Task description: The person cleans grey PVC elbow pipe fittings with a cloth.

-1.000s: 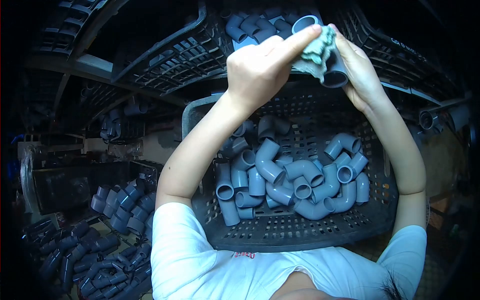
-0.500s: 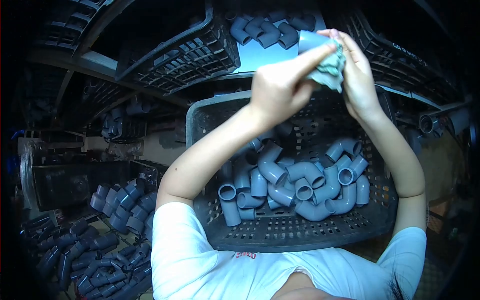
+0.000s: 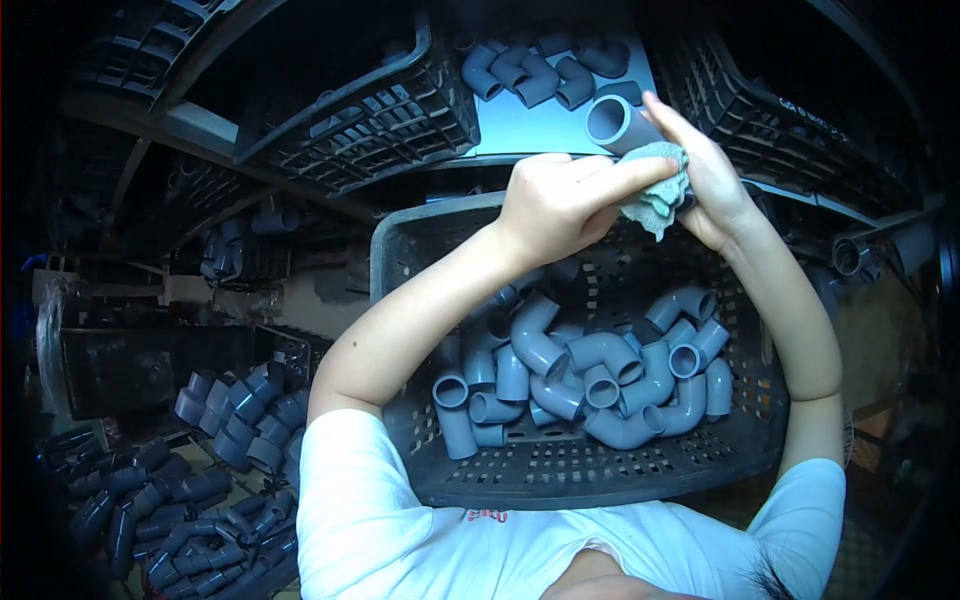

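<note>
Both hands up at top centre, working a grey pipe elbow (image 3: 618, 122) with a rag (image 3: 655, 192).

My right hand (image 3: 712, 175) is wrapped around the elbow; my left hand (image 3: 560, 205) pinches the rag onto it. Below me a black perforated crate (image 3: 600, 470) of elbows; more elbows heaped lower left (image 3: 180, 500), dim workshop.

Lower half of the pipe elbow (image 3: 622, 122) hidden behind the cloth (image 3: 655, 190) and right hand (image 3: 712, 175), elbows at the basket (image 3: 400, 250) far wall covered by the forearms, fittings (image 3: 150, 500) at 8 o'clock lost in dark blur.
</note>
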The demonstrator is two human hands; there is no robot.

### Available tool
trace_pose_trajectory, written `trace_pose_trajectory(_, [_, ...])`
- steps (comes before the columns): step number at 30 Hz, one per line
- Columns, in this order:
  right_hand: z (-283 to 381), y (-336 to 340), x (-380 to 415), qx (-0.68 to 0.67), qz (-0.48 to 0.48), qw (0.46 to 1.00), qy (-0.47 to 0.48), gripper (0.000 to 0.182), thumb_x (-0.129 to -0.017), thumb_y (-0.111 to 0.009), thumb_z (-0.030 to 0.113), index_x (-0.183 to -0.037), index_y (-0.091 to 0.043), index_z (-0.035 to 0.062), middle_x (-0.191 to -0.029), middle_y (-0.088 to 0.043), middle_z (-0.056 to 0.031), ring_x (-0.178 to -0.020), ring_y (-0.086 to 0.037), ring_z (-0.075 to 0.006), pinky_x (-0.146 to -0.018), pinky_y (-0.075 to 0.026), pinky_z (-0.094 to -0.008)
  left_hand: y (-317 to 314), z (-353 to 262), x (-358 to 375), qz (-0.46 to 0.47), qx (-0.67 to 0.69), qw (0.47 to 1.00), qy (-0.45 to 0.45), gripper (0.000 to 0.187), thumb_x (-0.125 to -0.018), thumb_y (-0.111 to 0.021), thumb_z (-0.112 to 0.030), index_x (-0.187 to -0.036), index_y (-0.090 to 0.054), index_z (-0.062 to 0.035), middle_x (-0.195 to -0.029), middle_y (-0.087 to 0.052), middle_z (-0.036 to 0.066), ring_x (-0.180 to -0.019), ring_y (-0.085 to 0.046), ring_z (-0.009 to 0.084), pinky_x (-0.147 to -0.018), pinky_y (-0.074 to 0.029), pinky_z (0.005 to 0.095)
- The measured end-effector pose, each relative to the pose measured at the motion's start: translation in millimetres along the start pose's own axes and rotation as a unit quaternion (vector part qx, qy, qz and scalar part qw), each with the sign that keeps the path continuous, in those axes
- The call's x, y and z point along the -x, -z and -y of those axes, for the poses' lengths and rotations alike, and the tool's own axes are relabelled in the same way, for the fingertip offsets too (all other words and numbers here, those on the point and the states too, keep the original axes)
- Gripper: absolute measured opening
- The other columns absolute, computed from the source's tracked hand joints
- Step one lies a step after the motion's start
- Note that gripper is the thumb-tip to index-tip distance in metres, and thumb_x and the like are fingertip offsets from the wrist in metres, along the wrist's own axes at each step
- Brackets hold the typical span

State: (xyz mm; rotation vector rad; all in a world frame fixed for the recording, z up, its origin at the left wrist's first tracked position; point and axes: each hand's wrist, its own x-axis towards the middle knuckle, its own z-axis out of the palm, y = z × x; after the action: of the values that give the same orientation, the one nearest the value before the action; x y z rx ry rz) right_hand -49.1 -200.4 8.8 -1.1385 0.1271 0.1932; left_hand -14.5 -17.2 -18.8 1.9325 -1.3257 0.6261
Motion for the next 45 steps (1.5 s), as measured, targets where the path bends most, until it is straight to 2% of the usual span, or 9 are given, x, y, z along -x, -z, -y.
trace_pose_trajectory(5, [4.6, 8.2, -0.5, -0.050, 0.096, 0.994, -0.006, 0.041, -0.104, -0.049, 0.047, -0.117, -0.060, 0.0095, -0.105, -0.068, -0.0049, -0.096, -0.070, -0.0106, -0.072, -0.062, -0.0281, 16.2, 14.6, -14.1, -0.096, 0.013, 0.995, -0.013, 0.061, -0.067, -0.060, 0.015, -0.123, -0.069, -0.0048, -0.108, -0.074, 0.016, -0.090, -0.075, 0.0279, -0.078, -0.060, 0.0330])
trace_pose_trajectory(8, [5.5, 2.5, -3.5, -0.096, 0.036, 0.994, -0.027, 0.045, -0.109, -0.038, 0.039, -0.140, -0.049, 0.0088, -0.114, -0.065, -0.0053, -0.101, -0.068, -0.0131, -0.083, -0.062, -0.0313, 11.0, 8.3, -6.7, -0.028, -0.042, 0.998, -0.034, 0.068, -0.063, -0.063, 0.013, -0.127, -0.068, -0.0112, -0.098, -0.074, 0.014, -0.078, -0.073, 0.0258, -0.071, -0.059, 0.0330])
trace_pose_trajectory(13, [2.1, 3.0, -1.4, -0.012, 0.036, 0.999, -0.031, 0.049, -0.105, -0.042, 0.047, -0.131, -0.055, 0.0077, -0.107, -0.066, -0.0072, -0.100, -0.069, -0.0155, -0.084, -0.062, -0.0315, 1.6, 2.2, 1.7, 0.016, -0.080, 0.995, -0.060, 0.073, -0.064, -0.064, 0.006, -0.132, -0.067, -0.0200, -0.078, -0.069, 0.005, -0.058, -0.064, 0.0202, -0.054, -0.049, 0.0294])
trace_pose_trajectory(17, [0.6, -5.6, 2.5, 0.064, -0.005, 0.998, -0.010, 0.071, -0.090, -0.057, 0.069, -0.120, -0.061, 0.0050, -0.106, -0.067, -0.0088, -0.097, -0.070, -0.0160, -0.083, -0.062, -0.0308, 10.8, 14.9, -7.7, -0.107, -0.140, 0.984, -0.028, 0.058, -0.071, -0.069, 0.001, -0.129, -0.067, -0.0108, -0.109, -0.074, 0.010, -0.065, -0.070, 0.0201, -0.055, -0.050, 0.0285])
trace_pose_trajectory(22, [11.2, -0.7, -1.5, 0.027, 0.027, 0.999, -0.019, 0.066, -0.097, -0.049, 0.062, -0.125, -0.061, 0.0029, -0.107, -0.068, -0.0094, -0.095, -0.071, -0.0158, -0.086, -0.060, -0.0315, 4.0, 10.8, -5.2, -0.095, -0.160, 0.975, -0.122, 0.056, -0.070, -0.069, -0.005, -0.125, -0.070, -0.0141, -0.061, -0.044, -0.001, -0.048, -0.045, 0.0141, -0.047, -0.039, 0.0284])
trace_pose_trajectory(30, [7.7, -8.8, 5.2, 0.097, -0.037, 0.995, 0.005, 0.056, -0.102, -0.037, 0.050, -0.125, -0.062, 0.0061, -0.108, -0.068, -0.0112, -0.098, -0.069, -0.0175, -0.086, -0.058, -0.0295, 9.5, 18.9, -8.2, -0.101, -0.155, 0.979, -0.091, 0.062, -0.065, -0.071, -0.005, -0.127, -0.068, -0.0113, -0.062, -0.053, 0.001, -0.049, -0.051, 0.0152, -0.047, -0.038, 0.0287])
trace_pose_trajectory(37, [15.9, 9.6, -4.6, 0.039, 0.089, 0.995, 0.016, 0.058, -0.103, -0.032, 0.047, -0.123, -0.062, 0.0015, -0.107, -0.068, -0.0122, -0.097, -0.069, -0.0188, -0.090, -0.058, -0.0363, 3.5, -1.7, -9.6, -0.088, -0.112, 0.982, -0.123, 0.071, -0.062, -0.075, -0.007, -0.132, -0.066, -0.0143, -0.062, -0.054, -0.001, -0.047, -0.048, 0.0166, -0.047, -0.038, 0.0290])
trace_pose_trajectory(39, [9.6, 8.3, -8.2, 0.025, -0.027, 0.999, 0.020, 0.049, -0.102, -0.034, 0.045, -0.115, -0.062, 0.0072, -0.103, -0.067, -0.0083, -0.094, -0.068, -0.0173, -0.086, -0.057, -0.0352, 8.1, 0.3, -11.5, -0.080, -0.098, 0.992, -0.024, 0.066, -0.067, -0.071, 0.001, -0.132, -0.065, -0.0094, -0.091, -0.073, 0.011, -0.063, -0.066, 0.0234, -0.058, -0.051, 0.0310])
trace_pose_trajectory(45, [8.2, 2.4, -3.2, -0.001, -0.078, 0.997, 0.005, 0.046, -0.103, -0.035, 0.042, -0.115, -0.062, 0.0061, -0.106, -0.067, -0.0064, -0.099, -0.067, -0.0157, -0.095, -0.053, -0.0342, -6.5, 15.4, -10.4, -0.145, -0.032, 0.989, -0.020, 0.064, -0.072, -0.073, -0.009, -0.135, -0.062, -0.0124, -0.082, -0.070, 0.009, -0.060, -0.065, 0.0242, -0.056, -0.051, 0.0327])
